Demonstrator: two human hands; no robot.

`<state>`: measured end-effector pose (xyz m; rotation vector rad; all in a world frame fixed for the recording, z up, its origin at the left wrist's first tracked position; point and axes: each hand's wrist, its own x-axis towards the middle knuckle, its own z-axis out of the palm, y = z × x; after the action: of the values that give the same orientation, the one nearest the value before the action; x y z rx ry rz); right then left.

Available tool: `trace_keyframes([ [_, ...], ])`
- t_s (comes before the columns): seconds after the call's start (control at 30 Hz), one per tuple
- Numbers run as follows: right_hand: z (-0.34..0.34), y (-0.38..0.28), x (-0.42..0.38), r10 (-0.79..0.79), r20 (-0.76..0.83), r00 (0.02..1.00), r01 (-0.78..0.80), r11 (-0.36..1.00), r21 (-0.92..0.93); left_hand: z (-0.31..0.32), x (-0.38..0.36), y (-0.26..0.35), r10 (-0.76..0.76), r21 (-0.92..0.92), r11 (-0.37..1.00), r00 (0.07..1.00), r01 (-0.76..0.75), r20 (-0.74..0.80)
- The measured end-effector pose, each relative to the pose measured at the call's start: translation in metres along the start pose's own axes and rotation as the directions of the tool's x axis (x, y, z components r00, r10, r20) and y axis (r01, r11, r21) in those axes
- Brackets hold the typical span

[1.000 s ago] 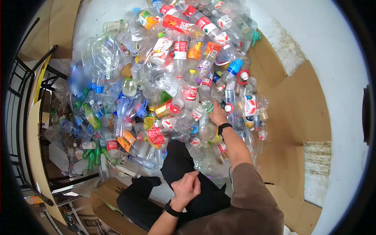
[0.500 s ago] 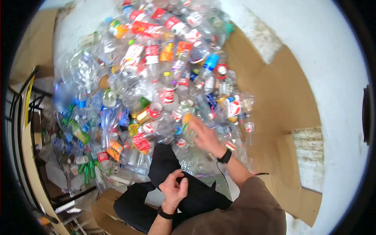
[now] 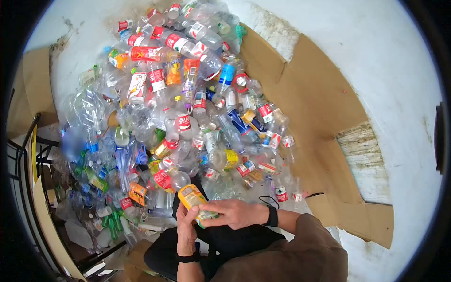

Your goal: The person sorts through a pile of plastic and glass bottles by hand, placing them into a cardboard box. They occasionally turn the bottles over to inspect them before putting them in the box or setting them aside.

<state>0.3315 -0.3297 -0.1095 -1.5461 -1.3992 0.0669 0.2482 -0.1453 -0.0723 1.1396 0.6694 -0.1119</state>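
Observation:
A clear plastic bottle with a yellow-orange label (image 3: 190, 194) is held over my lap, slanting, its clear end toward the pile. My right hand (image 3: 237, 214) grips it from the right at the near end, fingers across the label. From below left, my left hand (image 3: 186, 228) closes on the same bottle, thumb and fingers against its side. The end nearest me is partly hidden by my hands. Just beyond lies a clear bottle with a yellow label (image 3: 230, 159), on the heap of plastic bottles (image 3: 141, 117).
Cardboard sheets (image 3: 314, 98) border the heap on the right, against a white wall (image 3: 376, 61). A black metal frame (image 3: 19, 178) stands at the left. A cardboard box (image 3: 134, 263) sits beside my legs. A dark cord (image 3: 268, 199) lies near my right wrist.
My right hand has come back from the pile toward my lap with the bottle. My left hand has left my knee and now grips the bottle too. The view has shifted.

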Motion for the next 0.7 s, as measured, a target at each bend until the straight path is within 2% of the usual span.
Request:
trace_keyframes([
  [0.07,-0.010,0.011,0.000,0.245,0.049,0.968,-0.246,0.969,0.032,-0.005,0.001,-0.008,0.131,-0.240,0.959,0.987,-0.149,-0.089],
  [0.13,-0.005,0.051,-0.012,0.398,-0.212,0.892,-0.335,0.900,0.280,-0.022,0.000,-0.019,0.141,-0.318,0.933,0.985,-0.167,-0.104],
  [0.17,-0.007,0.073,-0.017,0.642,-0.207,0.738,-0.465,0.706,0.534,-0.029,-0.001,-0.026,0.150,-0.389,0.903,0.983,-0.181,-0.108],
  [0.2,-0.009,0.097,-0.023,0.837,-0.125,0.534,-0.508,0.435,0.744,-0.032,0.000,-0.036,0.221,-0.241,0.936,0.962,-0.255,-0.162],
  [0.23,-0.004,0.134,-0.038,0.866,-0.196,0.460,-0.601,0.466,0.650,-0.030,0.001,-0.045,0.213,-0.241,0.938,0.963,-0.249,-0.166],
  [0.27,0.003,0.176,-0.058,0.877,-0.275,0.393,-0.687,0.479,0.546,-0.025,0.002,-0.055,0.344,-0.104,0.921,0.908,-0.376,-0.240],
  [0.3,0.006,0.215,-0.075,0.884,-0.296,0.362,-0.743,0.465,0.481,-0.020,0.003,-0.062,0.476,0.043,0.873,0.829,-0.486,-0.293],
  [0.33,0.010,0.245,-0.088,0.889,-0.315,0.332,-0.795,0.443,0.414,-0.014,-0.001,-0.065,0.530,0.134,0.846,0.792,-0.515,-0.302],
  [0.37,0.014,0.266,-0.095,0.892,-0.308,0.331,-0.796,0.439,0.416,-0.011,-0.004,-0.072,0.527,0.137,0.849,0.792,-0.511,-0.308],
  [0.43,0.013,0.292,-0.093,0.814,-0.475,0.333,-0.923,0.384,0.012,-0.004,-0.006,-0.079,0.545,0.123,0.829,0.740,-0.545,-0.395],
  [0.47,0.012,0.297,-0.088,0.818,-0.469,0.334,-0.924,0.383,0.010,0.000,-0.009,-0.074,0.495,0.084,0.859,0.776,-0.505,-0.391],
  [0.5,0.012,0.301,-0.084,0.843,-0.459,0.281,-0.952,0.304,-0.025,-0.002,-0.009,-0.076,0.492,0.086,0.861,0.774,-0.502,-0.399],
  [0.53,0.012,0.303,-0.076,0.862,-0.452,0.229,-0.972,0.227,-0.060,-0.006,-0.008,-0.080,0.547,0.128,0.832,0.760,-0.540,-0.350],
  [0.57,0.009,0.303,-0.066,0.864,-0.444,0.238,-0.970,0.236,-0.060,-0.007,-0.005,-0.079,0.601,0.169,0.798,0.741,-0.579,-0.300],
  [0.63,0.003,0.300,-0.056,0.946,-0.299,0.123,-0.987,0.085,-0.136,-0.009,-0.005,-0.079,0.589,0.179,0.808,0.755,-0.562,-0.289],
  [0.67,0.008,0.303,-0.059,0.919,-0.355,0.172,-0.981,0.127,-0.147,-0.011,-0.004,-0.081,0.614,0.210,0.789,0.735,-0.577,-0.287],
  [0.7,0.009,0.300,-0.062,0.921,-0.347,0.175,-0.980,0.130,-0.148,-0.013,-0.004,-0.082,0.637,0.239,0.771,0.716,-0.590,-0.285],
])
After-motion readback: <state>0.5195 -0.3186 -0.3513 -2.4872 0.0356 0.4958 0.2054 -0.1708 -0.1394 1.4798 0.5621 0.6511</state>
